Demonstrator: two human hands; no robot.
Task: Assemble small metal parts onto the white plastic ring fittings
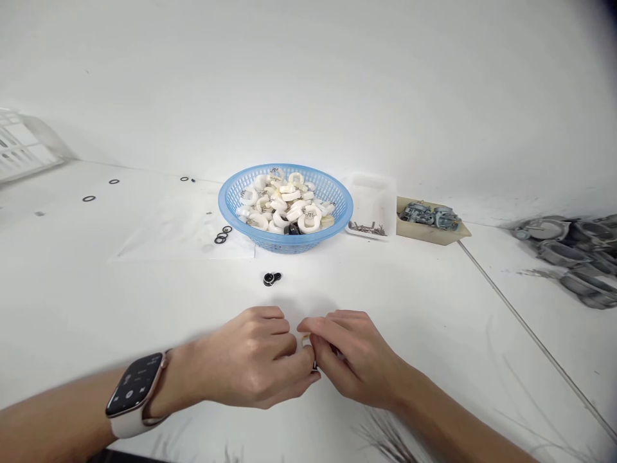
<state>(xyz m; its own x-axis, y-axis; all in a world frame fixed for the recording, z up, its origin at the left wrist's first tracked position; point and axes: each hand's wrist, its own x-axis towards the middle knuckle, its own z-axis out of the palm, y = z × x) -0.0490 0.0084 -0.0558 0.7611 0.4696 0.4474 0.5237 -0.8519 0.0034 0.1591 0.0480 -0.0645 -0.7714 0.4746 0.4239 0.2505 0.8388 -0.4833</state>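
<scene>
My left hand (263, 360), with a watch on its wrist, is closed at the front middle of the table. Its fingertips meet those of my right hand (354, 354), which is closed in a pinch. Between them a sliver of a small white part (307, 343) shows, with an orange spot at its top and something dark below. My fingers hide most of it, so its kind cannot be made out. A small black ring-shaped piece (270, 278) lies on the table just beyond my hands.
Behind stands a blue basket (224, 209) of white carburetor floats. To its right are a white tray (373, 190) with metal pins and a beige box (419, 238) holding carburetors. Black O-rings (220, 238) lie left. Grey metal castings (585, 251) sit far right; a white rack (24, 148) stands far left.
</scene>
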